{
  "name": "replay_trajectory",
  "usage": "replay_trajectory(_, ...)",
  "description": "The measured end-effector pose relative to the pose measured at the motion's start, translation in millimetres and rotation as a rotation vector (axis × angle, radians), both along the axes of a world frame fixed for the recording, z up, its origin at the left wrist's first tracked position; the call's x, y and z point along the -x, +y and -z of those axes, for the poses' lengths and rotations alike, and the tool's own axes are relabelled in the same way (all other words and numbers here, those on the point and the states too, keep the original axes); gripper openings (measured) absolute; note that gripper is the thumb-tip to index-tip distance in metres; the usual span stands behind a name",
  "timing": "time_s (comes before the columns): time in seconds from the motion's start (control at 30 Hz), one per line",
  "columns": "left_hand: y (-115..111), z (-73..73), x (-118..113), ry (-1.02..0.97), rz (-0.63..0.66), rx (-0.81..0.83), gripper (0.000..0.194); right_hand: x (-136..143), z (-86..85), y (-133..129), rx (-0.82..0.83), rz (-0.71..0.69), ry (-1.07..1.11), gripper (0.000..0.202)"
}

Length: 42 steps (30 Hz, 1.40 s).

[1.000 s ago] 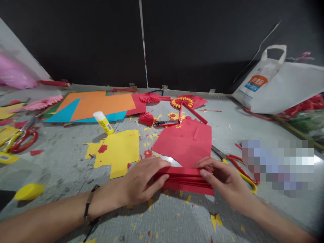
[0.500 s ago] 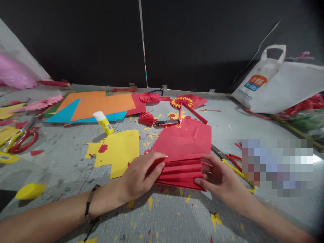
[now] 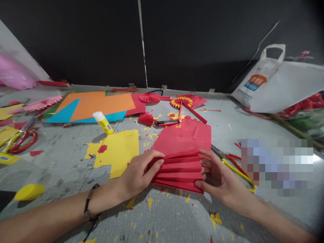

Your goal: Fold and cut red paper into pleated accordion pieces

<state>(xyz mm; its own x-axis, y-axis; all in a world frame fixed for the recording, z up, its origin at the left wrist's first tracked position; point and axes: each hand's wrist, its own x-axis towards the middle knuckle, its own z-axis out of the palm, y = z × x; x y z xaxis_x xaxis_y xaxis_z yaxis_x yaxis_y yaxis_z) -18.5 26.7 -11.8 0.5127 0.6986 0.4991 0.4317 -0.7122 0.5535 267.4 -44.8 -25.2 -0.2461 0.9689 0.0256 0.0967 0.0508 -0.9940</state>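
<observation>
A pleated piece of red paper (image 3: 181, 168) spans the space between my two hands, its folds running from side to side. My left hand (image 3: 141, 172) grips its left edge between thumb and fingers. At the right edge, my right hand (image 3: 220, 179) pinches it, with the thumb at the lower corner and the fingers curled behind. Under and behind the pleats lies a flat red sheet (image 3: 187, 136). A yellow sheet (image 3: 125, 148) with a small red cutout is left of it, near a glue stick (image 3: 103, 123) standing tilted.
Scissors (image 3: 234, 162) lie beside my right hand, more scissors (image 3: 24, 140) at the far left. Orange sheets (image 3: 101, 104), a red-and-yellow rosette (image 3: 181, 102) and a cutter (image 3: 165, 123) lie further back. A white bag (image 3: 268, 81) stands at the back right. Paper scraps dot the surface.
The pleated paper has spread a little wider between my hands, its folds more visible and its top edge raised. My left hand has shifted slightly left.
</observation>
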Motion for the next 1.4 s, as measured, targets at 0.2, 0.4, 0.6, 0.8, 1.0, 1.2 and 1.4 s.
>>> replay_trajectory(0.2, -0.5, -2.5, 0.5, 0.008, 0.187, 0.023, 0.016, -2.1, -5.6, 3.2, -0.071, 0.117, -0.105, 0.054)
replay_trajectory(0.4, -2.1, -2.1, 2.2, 0.048, 0.241, 0.027, 0.014, -6.8, -10.2, 10.0, -0.216, 0.062, -0.272, 0.012)
replay_trajectory(0.6, -1.0, -3.6, 4.1, 0.043, 0.395, 0.106, 0.018, -13.1, -13.4, 12.1, -0.391, 0.025, -0.421, 0.015)
replay_trajectory(0.8, 0.9, -2.0, 4.8, 0.026, 0.448, 0.155, 0.017, -17.2, -10.3, 11.0, -0.519, -0.022, -0.465, 0.025)
replay_trajectory(1.0, 0.4, -1.7, 2.5, 0.05, 0.411, 0.175, 0.019, -14.4, -13.7, 12.8, -0.485, -0.008, -0.483, 0.017)
replay_trajectory(1.2, 3.3, -0.7, 1.2, 0.043, 0.354, 0.089, 0.016, -14.4, -17.3, 12.4, -0.455, -0.027, -0.547, 0.02)
replay_trajectory(1.4, 1.7, -1.3, 1.5, 0.057, 0.383, 0.095, 0.017, -14.2, -16.7, 13.7, -0.524, -0.106, -0.505, 0.02)
